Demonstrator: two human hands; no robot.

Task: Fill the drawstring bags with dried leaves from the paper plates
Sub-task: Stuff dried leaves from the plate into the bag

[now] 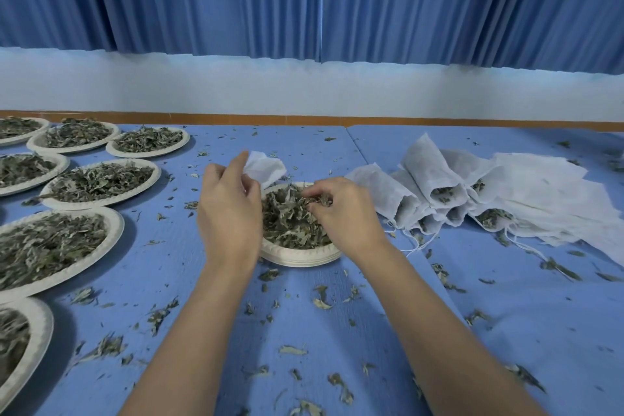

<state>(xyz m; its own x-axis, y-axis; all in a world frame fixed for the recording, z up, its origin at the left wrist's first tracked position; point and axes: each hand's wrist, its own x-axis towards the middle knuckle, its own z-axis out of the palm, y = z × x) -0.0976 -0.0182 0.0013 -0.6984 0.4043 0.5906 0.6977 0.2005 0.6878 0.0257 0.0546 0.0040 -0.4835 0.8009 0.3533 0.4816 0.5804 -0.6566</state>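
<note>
Head view: the left hand (229,209) pinches an empty drawstring bag (266,167) by its mouth, between thumb and fingers, just over the far-left rim of the centre plate (300,257). The right hand (344,209) has its fingers curled into the dried leaves (287,226) on that plate, grasping a clump.

Progress, judged from the layout:
- Done: a pile of filled bags (435,192) lies to the right, mouths toward the near side and not drawn closed. The layered rim of the centre plate suggests emptied plates stacked beneath it.
- In hand: 1 bag, no leaves inside yet as far as can be seen.
- Left: at least 7 full plates (101,182) on the left, and a stack of flat empty bags (557,186) at the far right.

Loose leaf fragments litter the blue table (489,331).
</note>
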